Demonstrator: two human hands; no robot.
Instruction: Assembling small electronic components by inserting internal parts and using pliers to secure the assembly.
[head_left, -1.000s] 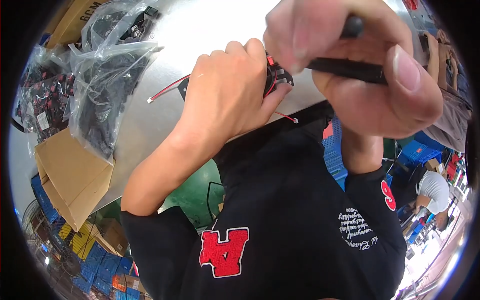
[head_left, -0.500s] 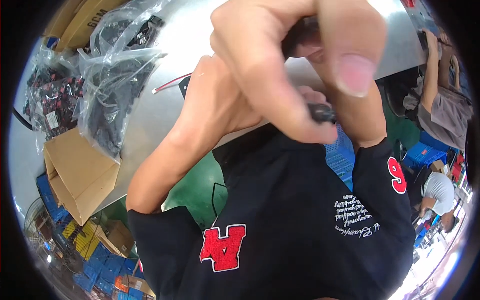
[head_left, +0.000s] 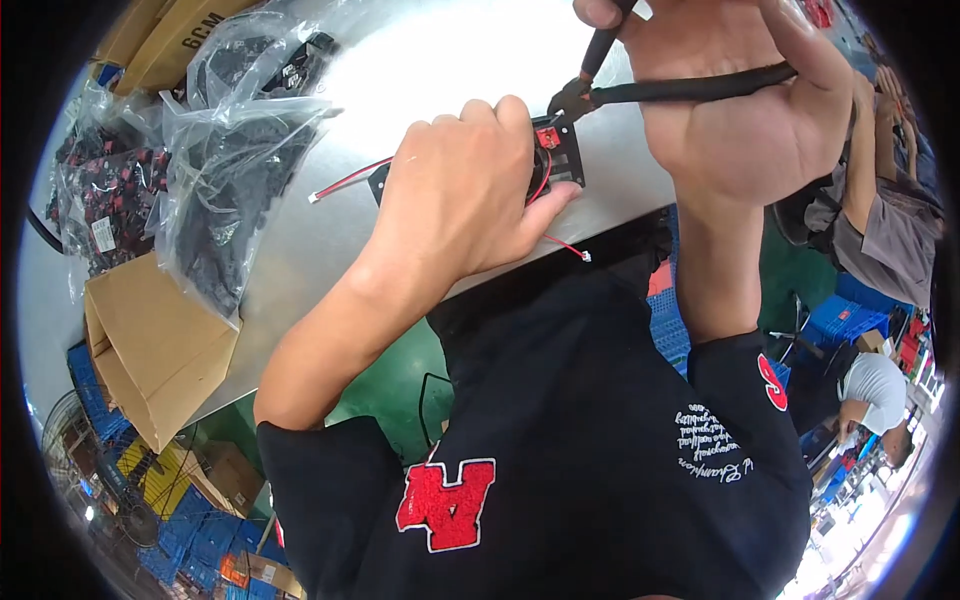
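Note:
My left hand [head_left: 455, 185] is closed over a black rectangular panel [head_left: 574, 172] on the metal table, its thumb along the near edge. A small red part [head_left: 547, 138] sits near the panel's far right corner. Thin red and black wires with white connectors [head_left: 586, 256] stick out on both sides of my hand. In my right hand [head_left: 740, 130] is a pair of pliers with black handles [head_left: 690, 90], spread apart. The jaws of the pliers [head_left: 570, 101] are at the panel's far right corner; what they touch there is too small to tell.
Clear plastic bags [head_left: 225, 150] of small black and red parts lie on the table's left side, beside an open cardboard box [head_left: 165, 345]. Stacked cartons [head_left: 170, 45] stand at the far left. A fan [head_left: 100, 460] is at lower left. Other people [head_left: 875, 390] work at right.
Both hands were raised close to the camera and blurred. Now my left hand is down on the panel, and my right hand has moved right, with the pliers' jaws at the panel's corner.

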